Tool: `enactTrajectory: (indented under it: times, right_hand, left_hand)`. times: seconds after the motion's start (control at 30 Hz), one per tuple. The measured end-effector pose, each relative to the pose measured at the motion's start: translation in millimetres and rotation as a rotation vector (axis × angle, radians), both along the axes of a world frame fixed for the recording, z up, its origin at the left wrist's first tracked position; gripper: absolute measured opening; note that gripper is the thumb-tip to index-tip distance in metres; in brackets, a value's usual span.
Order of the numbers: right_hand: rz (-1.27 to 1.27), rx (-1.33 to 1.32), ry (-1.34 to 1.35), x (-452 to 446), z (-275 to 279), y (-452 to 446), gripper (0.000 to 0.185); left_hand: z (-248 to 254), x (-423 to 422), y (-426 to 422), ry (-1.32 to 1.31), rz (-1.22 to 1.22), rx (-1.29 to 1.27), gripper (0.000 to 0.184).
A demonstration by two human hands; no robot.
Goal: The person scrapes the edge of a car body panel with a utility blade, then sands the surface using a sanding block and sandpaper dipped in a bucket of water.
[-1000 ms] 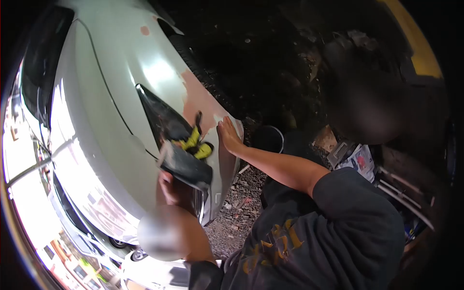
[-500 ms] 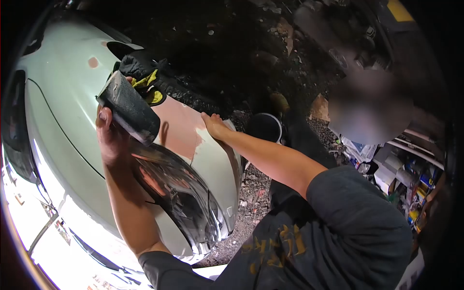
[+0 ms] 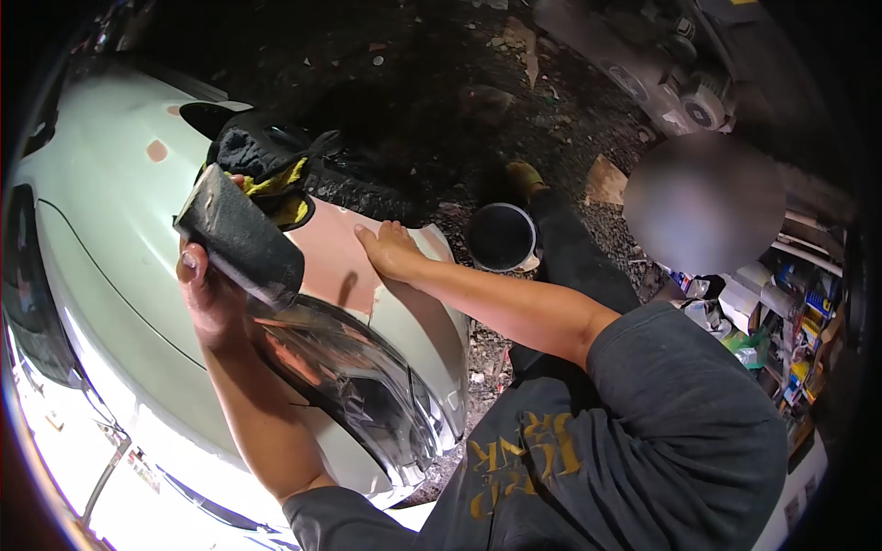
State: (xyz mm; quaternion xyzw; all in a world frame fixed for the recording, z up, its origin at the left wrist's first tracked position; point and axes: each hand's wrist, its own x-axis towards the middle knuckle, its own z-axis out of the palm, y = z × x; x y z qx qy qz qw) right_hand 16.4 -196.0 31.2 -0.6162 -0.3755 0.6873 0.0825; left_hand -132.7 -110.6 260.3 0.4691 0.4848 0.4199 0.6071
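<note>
My left hand [image 3: 213, 298] is wrapped round a dark, worn block [image 3: 241, 234], its thumb on the near side and a fingertip at the far edge. Just behind the block is a black and yellow cloth-like item [image 3: 262, 174]; whether my hand also holds it cannot be made out. My right hand [image 3: 393, 253] lies flat with fingers extended on the car's front fender [image 3: 427, 317], beside a pinkish bare patch [image 3: 335, 241]. Below the block is the car's headlight [image 3: 358, 381].
The pale car hood [image 3: 119, 220] fills the left side. A dark bucket [image 3: 501, 237] stands on the gravel by my leg. Boxes and assorted items [image 3: 781, 321] are piled at the right, near a piece of cardboard [image 3: 606, 180]. A wheel shows behind the fender.
The view has shifted. My left hand has raised the block from low over the car front and turned it, showing its dark face. My right hand has shifted slightly inward along the fender.
</note>
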Motion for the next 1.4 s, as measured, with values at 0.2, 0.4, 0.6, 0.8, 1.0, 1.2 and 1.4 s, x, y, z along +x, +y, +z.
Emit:
enactTrajectory:
  times: [0.2, 0.4, 0.6, 0.8, 1.0, 1.2, 1.4]
  right_hand:
    - [0.053, 0.146, 0.071, 0, 36, -2, 0.099]
    - [0.113, 0.269, 0.217, 20, 73, -4, 0.095]
    - [0.107, 0.294, 0.254, 32, 44, -18, 0.091]
    - [0.075, 0.155, 0.197, 46, -10, -37, 0.092]
    - [0.032, 0.032, 0.107, 52, -43, -55, 0.09]
    - [0.087, 0.295, 0.206, 50, 10, -56, 0.093]
    - [0.214, 0.305, 0.245, 59, 53, -58, 0.095]
  left_hand:
    - [-3, -17, 2, -0.043, -0.014, -0.027, 0.098]
    - [-2, -25, 0, 0.004, -0.015, 0.012, 0.101]
    - [-1, -42, 1, 0.031, -0.031, -0.001, 0.1]
    - [2, -38, -5, 0.117, 0.08, 0.016, 0.098]
    - [3, -36, -11, 0.181, 0.163, 0.062, 0.092]
    - [3, -30, -8, 0.116, 0.061, 0.079, 0.084]
    - [4, -52, -12, 0.229, 0.108, 0.04, 0.095]
